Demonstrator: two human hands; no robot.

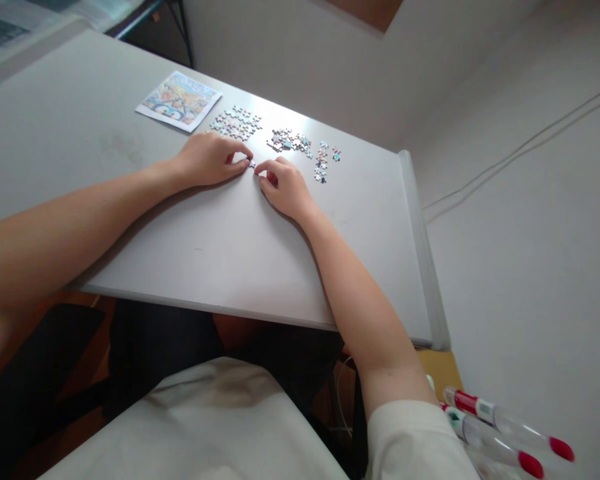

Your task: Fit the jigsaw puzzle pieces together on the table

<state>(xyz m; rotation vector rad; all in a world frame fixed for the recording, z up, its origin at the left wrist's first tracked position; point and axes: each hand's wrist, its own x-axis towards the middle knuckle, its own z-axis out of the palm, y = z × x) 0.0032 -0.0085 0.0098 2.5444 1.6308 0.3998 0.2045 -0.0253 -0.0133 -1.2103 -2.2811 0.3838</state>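
Observation:
My left hand [213,159] rests on the white table with thumb and forefinger pinched on a small jigsaw puzzle piece [252,164]. Just right of it, my right hand [284,187] has its fingers curled together, the tips close to that same piece; whether they hold a piece of their own is hidden. Beyond my left hand lie spread rows of puzzle pieces [237,123]. A heaped pile of pieces [287,141] sits behind my right hand, and a short column of pieces [321,163] lies to its right. A printed picture sheet [180,100] lies at the back left.
The table [220,253] has a raised right edge [423,247] near a white wall [530,253]. Clear plastic bottles with red caps [500,427] stand below, at the right. A second surface [55,20] adjoins at the far left. A cable runs along the wall.

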